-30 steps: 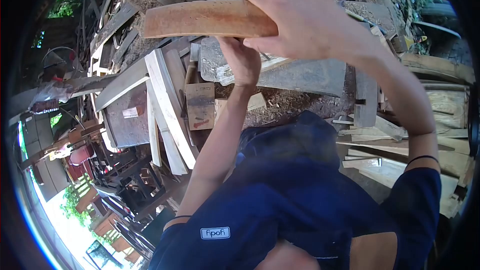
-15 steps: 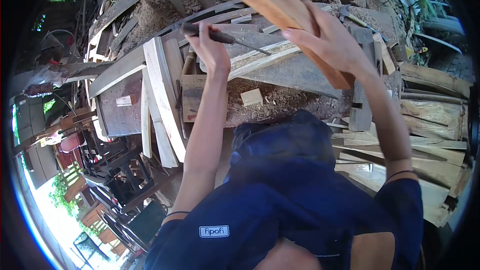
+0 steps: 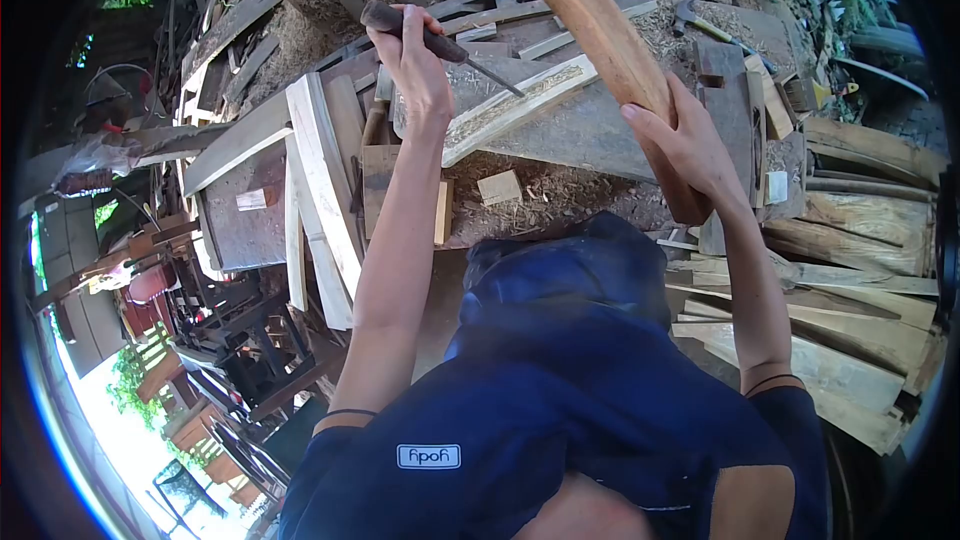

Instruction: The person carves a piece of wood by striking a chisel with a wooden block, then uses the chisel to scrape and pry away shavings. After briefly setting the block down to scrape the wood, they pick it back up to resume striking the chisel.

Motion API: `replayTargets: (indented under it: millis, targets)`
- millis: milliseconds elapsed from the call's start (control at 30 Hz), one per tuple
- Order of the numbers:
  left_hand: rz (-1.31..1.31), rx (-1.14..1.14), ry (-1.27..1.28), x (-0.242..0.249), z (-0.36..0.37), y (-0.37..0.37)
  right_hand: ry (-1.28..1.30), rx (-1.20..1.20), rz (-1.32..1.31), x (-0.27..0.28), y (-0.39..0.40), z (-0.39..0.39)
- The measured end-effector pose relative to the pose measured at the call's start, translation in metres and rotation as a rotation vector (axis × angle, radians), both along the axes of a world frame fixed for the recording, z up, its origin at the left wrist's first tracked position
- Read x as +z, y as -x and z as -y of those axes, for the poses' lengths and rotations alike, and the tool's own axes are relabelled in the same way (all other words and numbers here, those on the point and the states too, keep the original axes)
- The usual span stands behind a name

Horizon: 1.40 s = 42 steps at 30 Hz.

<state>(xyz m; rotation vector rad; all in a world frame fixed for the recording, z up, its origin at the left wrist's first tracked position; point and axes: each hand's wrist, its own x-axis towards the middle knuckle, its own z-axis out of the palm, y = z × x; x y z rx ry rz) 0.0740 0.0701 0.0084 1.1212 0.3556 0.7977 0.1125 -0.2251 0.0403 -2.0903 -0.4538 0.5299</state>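
My left hand (image 3: 415,68) wrapped around a dark-handled tool (image 3: 452,48), tip over a pale wooden strip (image 3: 525,112), my right hand (image 3: 697,147) gripping a brown wooden block (image 3: 615,45)

Left hand (image 3: 415,70) round dark-handled tool (image 3: 445,47), likely a chisel, shaft pointing at pale wooden batten (image 3: 530,110); right hand (image 3: 692,145) gripping thick brown wooden block (image 3: 615,45), slanted; hammer (image 3: 717,32) lying beyond, rightward

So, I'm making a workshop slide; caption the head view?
Left hand grips a dark-handled tool, right hand a brown wooden piece, amid timber.
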Motion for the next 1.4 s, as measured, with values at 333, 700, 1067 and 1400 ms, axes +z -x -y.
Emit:
replayTargets:
  millis: [333,700,1067,1400]
  targets:
    - [-0.172,-0.196,-0.562,0.017,0.035,-0.018,-0.332,0.236,0.216,0.13,-0.037,-0.082]
    - [-0.291,-0.303,-0.554,0.019,0.04,-0.017,0.052,0.155,0.209,0.207,-0.023,-0.108]
    - [-0.085,-0.149,-0.173,0.017,0.034,-0.023,-0.036,0.297,0.272,0.041,-0.05,-0.058]
    - [-0.097,0.045,0.086,0.012,0.033,-0.036,0.021,0.115,-0.107,-0.021,-0.001,-0.02]
